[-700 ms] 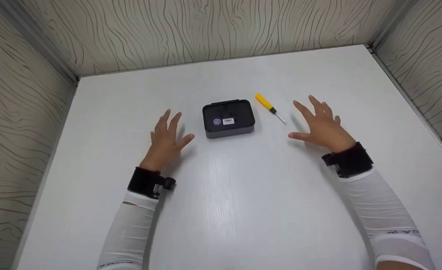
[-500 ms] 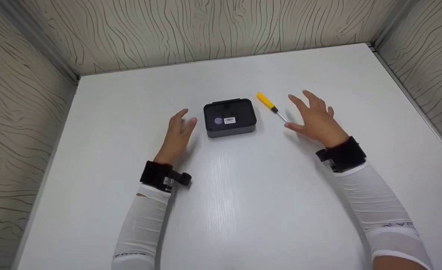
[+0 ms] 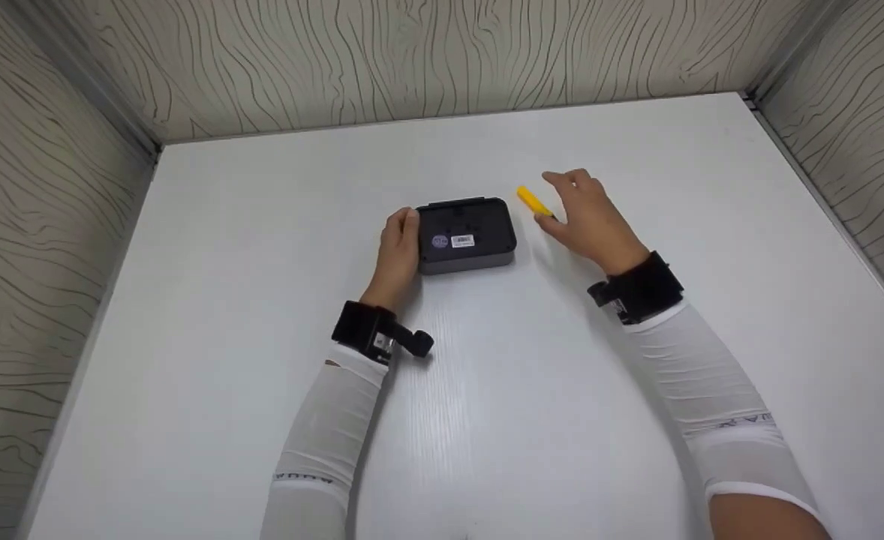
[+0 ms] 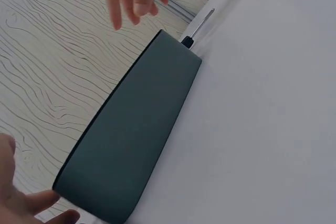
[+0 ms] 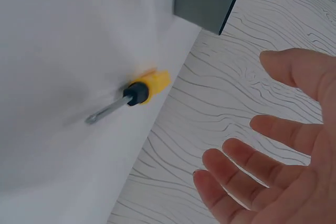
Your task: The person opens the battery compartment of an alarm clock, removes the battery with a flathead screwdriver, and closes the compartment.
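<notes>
A shallow dark box with rounded corners lies on the table, a round mark and a small white label on its upper face. Against its left end rests my left hand; the left wrist view shows the fingertips touching the end of the box, fingers fairly straight. My right hand hovers over a screwdriver with a yellow handle, thumb and fingers spread apart. In the head view that hand hides the shaft. The right wrist view shows the whole screwdriver on the table, apart from the fingers.
The white table is bounded at the back by a wood-grain patterned wall, with similar panels at both sides. Black camera straps sit on both wrists over white sleeves.
My left hand has moved right and forward until it touches the box. My right hand has moved left, over the screwdriver. Box and screwdriver lie where they were.
</notes>
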Demonstrator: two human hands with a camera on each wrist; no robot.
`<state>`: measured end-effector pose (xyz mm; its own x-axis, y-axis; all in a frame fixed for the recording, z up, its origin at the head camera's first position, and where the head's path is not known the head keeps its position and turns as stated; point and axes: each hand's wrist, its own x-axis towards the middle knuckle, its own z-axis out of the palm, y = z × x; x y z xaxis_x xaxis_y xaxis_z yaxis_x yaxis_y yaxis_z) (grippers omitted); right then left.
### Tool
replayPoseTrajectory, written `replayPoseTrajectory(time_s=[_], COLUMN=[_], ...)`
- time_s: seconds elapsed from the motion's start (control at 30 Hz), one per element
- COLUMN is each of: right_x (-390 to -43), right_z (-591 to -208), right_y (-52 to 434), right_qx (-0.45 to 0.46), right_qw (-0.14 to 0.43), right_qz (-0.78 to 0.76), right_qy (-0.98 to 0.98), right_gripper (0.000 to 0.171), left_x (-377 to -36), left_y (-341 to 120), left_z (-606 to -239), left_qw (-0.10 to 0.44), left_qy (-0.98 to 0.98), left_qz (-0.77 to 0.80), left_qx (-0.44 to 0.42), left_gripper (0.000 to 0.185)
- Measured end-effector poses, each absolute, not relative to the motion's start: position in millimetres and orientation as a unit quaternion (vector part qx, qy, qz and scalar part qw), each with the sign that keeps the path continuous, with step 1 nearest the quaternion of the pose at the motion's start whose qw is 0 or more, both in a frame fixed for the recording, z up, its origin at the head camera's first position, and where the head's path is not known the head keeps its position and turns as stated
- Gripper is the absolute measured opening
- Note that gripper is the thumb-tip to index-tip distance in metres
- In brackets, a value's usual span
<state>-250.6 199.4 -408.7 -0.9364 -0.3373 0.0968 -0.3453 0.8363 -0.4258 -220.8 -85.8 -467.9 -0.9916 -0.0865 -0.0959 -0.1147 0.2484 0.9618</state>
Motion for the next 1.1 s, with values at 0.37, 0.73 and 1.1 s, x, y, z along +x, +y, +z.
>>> replayPoseTrajectory(time_s=[0.37,0.73,1.1], right_x=[-264,-281,-291], right_z=[-400,-415,-423], right_y=[159,123,105], right_qx=[0.239,0.266,0.267], right_qw=[-0.015,-0.068,-0.082], right_qz=[0.254,0.301,0.288], right_qy=[-0.937,-0.913,-0.916], right_gripper=[0.055,0.032,0.028], left_x=[-232,-231,-232], left_y=[-66,-64,-64], left_z=[-481,-487,-491], left_qw=[-0.060,-0.078,-0.083], left_qy=[0.751,0.801,0.810], left_qz=[0.652,0.592,0.579], left_qx=[-0.084,-0.042,-0.034], left_gripper=[0.049,0.046,0.045])
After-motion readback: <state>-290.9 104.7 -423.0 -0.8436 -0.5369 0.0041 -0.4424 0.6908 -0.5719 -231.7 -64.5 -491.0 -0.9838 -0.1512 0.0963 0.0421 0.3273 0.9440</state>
